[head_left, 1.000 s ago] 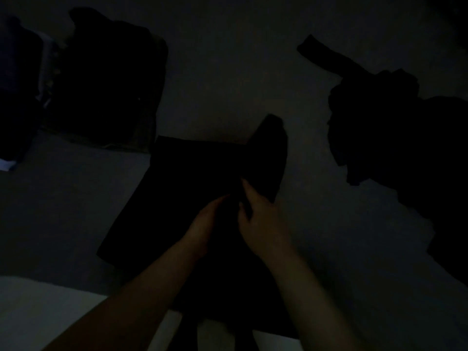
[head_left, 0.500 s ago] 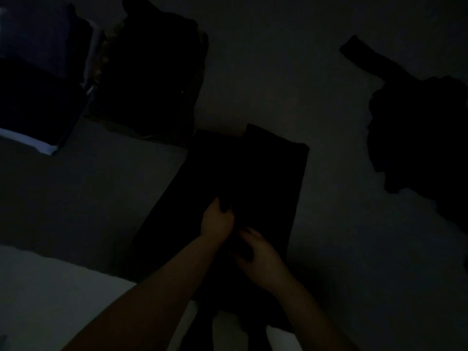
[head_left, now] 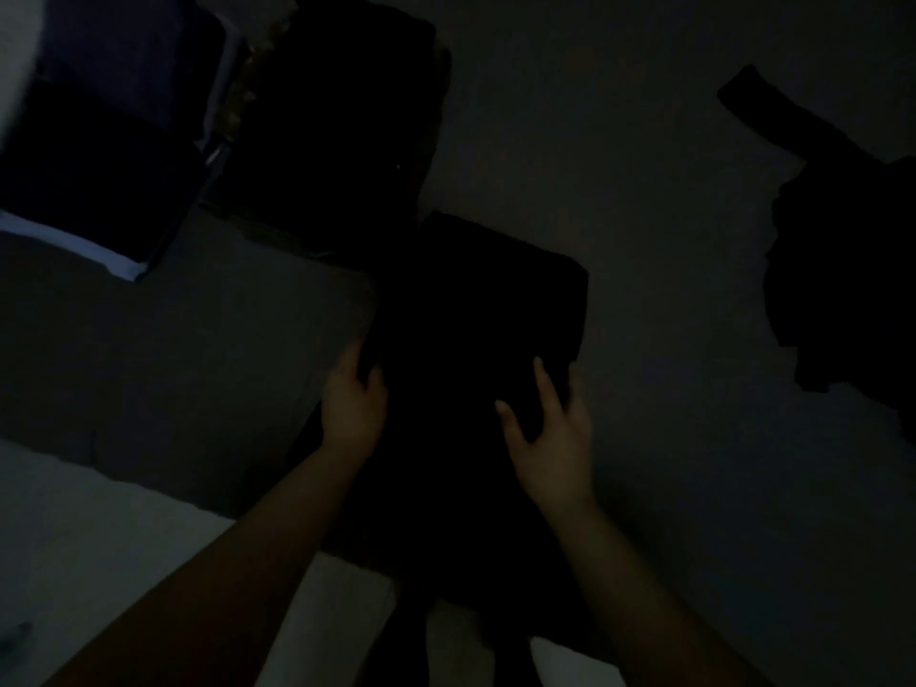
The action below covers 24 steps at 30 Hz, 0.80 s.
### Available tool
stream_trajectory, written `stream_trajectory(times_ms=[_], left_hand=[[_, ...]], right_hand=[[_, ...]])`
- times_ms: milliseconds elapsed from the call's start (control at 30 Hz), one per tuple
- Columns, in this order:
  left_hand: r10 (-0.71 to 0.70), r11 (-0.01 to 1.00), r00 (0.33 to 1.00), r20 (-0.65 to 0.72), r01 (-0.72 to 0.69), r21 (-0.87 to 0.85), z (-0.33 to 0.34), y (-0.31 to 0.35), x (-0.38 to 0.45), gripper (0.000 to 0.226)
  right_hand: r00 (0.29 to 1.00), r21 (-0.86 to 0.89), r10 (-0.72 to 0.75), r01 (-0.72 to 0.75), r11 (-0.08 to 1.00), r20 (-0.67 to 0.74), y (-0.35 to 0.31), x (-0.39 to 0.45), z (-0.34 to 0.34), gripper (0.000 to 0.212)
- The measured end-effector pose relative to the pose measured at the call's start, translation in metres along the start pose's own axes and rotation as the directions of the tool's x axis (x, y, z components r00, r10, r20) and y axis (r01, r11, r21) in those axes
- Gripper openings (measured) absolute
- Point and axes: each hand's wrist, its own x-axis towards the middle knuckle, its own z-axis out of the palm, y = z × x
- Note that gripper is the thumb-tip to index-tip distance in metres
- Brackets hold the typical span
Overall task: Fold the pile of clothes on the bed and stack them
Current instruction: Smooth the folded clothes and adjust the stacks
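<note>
The room is very dark. A black folded garment (head_left: 476,309) lies lengthwise in the middle of the grey bed (head_left: 644,389), its near end hanging over the bed's front edge. My left hand (head_left: 353,406) grips the garment's left edge, fingers curled onto the cloth. At the right edge, my right hand (head_left: 550,433) has thumb and forefinger on top and the other fingers at the side. A dark heap of unfolded clothes (head_left: 842,270) lies at the far right, one strip sticking out toward the back.
A stack of dark folded clothes (head_left: 337,126) sits at the back left, touching the garment's far corner. Further left is another stack (head_left: 99,156) with a pale layer at the bottom. The pale floor (head_left: 99,562) shows below the bed's front edge.
My hands have moved apart from the garment's middle to its left and right edges. The raised flap has come down, so the garment lies flat and narrower. The view has shifted left.
</note>
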Motion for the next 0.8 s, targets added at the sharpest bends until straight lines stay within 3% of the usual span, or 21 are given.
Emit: stream_trajectory(times_ms=[133,200,267,333,400,433,500,533,600,733,800], left_hand=[[-0.246,0.969,0.968,0.044,0.244,0.046,-0.017,-0.028,0.035,0.027],[-0.309,0.949,0.948,0.072,0.303,0.091,-0.019,-0.039,0.046,0.032],[-0.315,0.945,0.946,0.079,0.305,0.115,-0.015,-0.037,0.053,0.041],[-0.317,0.948,0.938,0.141,0.315,0.037,-0.009,-0.021,0.056,0.051],[-0.305,0.941,0.924,0.231,0.329,-0.074,-0.002,-0.005,0.059,0.055],[-0.307,0.935,0.918,0.253,0.34,-0.1,0.0,0.002,0.06,0.057],[-0.34,0.904,0.887,0.313,0.4,-0.151,0.0,0.011,0.063,0.064],[-0.358,0.886,0.855,0.375,0.438,-0.151,0.0,0.012,0.063,0.058],[-0.361,0.875,0.792,0.492,0.47,-0.114,0.0,0.017,0.054,0.043],[-0.322,0.886,0.779,0.539,0.448,-0.119,0.013,0.013,0.02,0.029],[-0.349,0.838,0.728,0.59,0.525,-0.152,0.022,0.004,0.0,0.03]], right_hand=[[0.999,0.15,-0.018,0.012,0.989,0.04,-0.012,0.006,0.011,0.055],[0.993,0.307,0.086,-0.058,0.95,-0.079,-0.009,0.014,0.016,0.045],[0.924,0.555,0.362,-0.238,0.797,-0.123,0.0,0.024,0.016,0.047],[0.809,0.7,0.577,-0.478,0.53,0.116,0.013,0.033,0.012,0.047],[0.746,0.619,0.551,-0.643,0.451,0.373,0.024,0.039,0.007,0.047],[0.719,0.567,0.514,-0.69,0.45,0.468,0.025,0.041,0.006,0.059],[0.672,0.516,0.43,-0.739,0.433,0.603,0.026,0.047,0.007,0.087],[0.665,0.539,0.376,-0.745,0.392,0.645,0.028,0.051,0.007,0.083],[0.671,0.586,0.331,-0.741,0.328,0.663,0.029,0.058,-0.001,0.067],[0.729,0.623,0.379,-0.684,0.38,0.57,0.053,0.054,-0.038,0.089],[0.733,0.62,0.362,-0.68,0.391,0.576,0.071,0.043,-0.061,0.059]])
